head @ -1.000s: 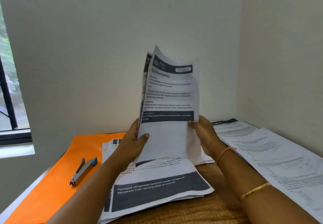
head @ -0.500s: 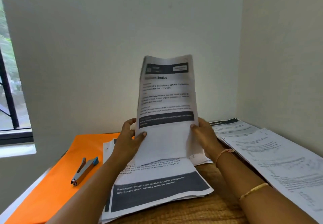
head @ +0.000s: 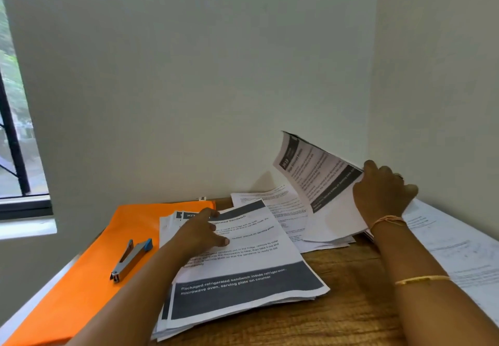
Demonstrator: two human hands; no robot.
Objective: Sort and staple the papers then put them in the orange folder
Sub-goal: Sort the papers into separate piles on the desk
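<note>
My right hand (head: pixel 380 191) grips a thin set of printed sheets (head: pixel 318 181), tilted and low over the papers at the back right. My left hand (head: pixel 201 233) rests with spread fingers on the middle stack of printed papers (head: pixel 243 275), whose top sheet has dark header and footer bands. The orange folder (head: pixel 89 270) lies flat at the left, partly under that stack. A grey stapler with a blue end (head: pixel 131 259) lies on the folder.
More white printed sheets (head: pixel 283 210) lie at the back centre and others (head: pixel 453 245) along the right wall. Bare wooden tabletop (head: pixel 351 305) shows at the front right. White walls close the back and right; a window (head: pixel 16 129) is at the left.
My left hand let go of the held sheets and came down onto the middle stack. My right hand carried the sheets from upright at centre down toward the right pile.
</note>
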